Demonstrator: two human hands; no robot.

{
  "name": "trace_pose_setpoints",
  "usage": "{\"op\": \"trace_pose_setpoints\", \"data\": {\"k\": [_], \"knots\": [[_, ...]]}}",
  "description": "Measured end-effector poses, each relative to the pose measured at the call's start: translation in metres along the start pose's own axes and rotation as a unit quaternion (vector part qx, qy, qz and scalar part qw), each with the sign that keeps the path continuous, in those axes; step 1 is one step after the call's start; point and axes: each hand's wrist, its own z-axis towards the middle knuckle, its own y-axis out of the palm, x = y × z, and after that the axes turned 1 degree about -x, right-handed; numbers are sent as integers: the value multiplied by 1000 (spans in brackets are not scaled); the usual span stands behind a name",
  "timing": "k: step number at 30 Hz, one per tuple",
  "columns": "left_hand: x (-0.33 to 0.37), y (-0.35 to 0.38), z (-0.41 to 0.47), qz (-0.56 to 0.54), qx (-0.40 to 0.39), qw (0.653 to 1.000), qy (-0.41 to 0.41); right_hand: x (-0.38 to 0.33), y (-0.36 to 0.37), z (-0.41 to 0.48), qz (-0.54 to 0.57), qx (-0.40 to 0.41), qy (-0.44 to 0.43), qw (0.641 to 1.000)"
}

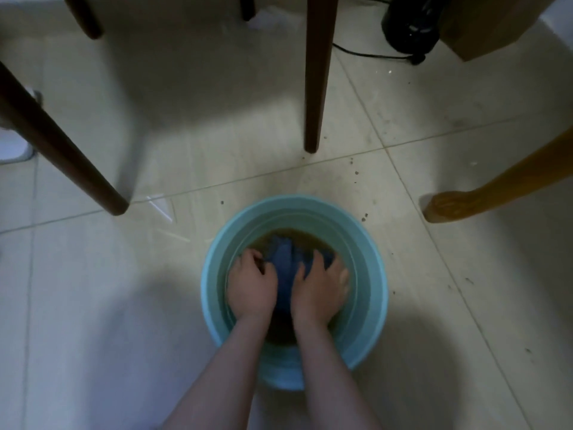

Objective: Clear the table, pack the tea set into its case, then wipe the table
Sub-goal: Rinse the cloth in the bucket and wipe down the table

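Two hands are down in a light-blue basin [376, 268] on the tiled floor [124, 290], near centre of view. L hand [252, 282] has its fingers curled into the left side of a blue cloth [286, 262]. R hand [319, 290] grips the cloth's right side, fingers bent over it, thumb along the middle fold. The cloth is bunched between both hands, partly sunk in brownish water [313, 238] that fills the basin approx. halfway. Its far end pokes up above the surface. Both forearms are bare and come in from the near edge.

Beyond the basin stands a dark wooden leg [319, 88], upright, w/ a second dark leg [62, 144] slanting at the left. A yellowish wooden leg [496, 187] comes in from the right, foot on the floor near the basin but apart from it. Dark specks [356, 173] dot the tiles btw. the legs. Far right: a black round appliance [409, 23] w/ a black cable [366, 54], beside a brown box [496, 23].
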Motion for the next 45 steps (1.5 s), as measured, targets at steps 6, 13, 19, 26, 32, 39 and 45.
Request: {"op": "trace_pose_setpoints", "data": {"k": [6,13,19,26,32,39,45], "knots": [[-5,11,-9,53,-44,997,-41,13,6,-13,-58,-162,94,981],[-11,12,-10,29,-95,993,-59,20,3,-6,175,-135,180,959],[-9,19,-15,152,-111,982,-3,22,11,-16,239,-167,133,947],[0,27,-31,-139,-87,977,-137,17,2,-13,374,-202,181,887],[9,14,-30,-516,-290,760,-268,10,-50,0,469,-342,97,808],[16,-7,-30,-338,-382,859,-45,1,-52,6,355,-184,100,911],[33,-23,-20,-22,-469,879,77,-2,-38,-7,554,-253,141,781]]}}
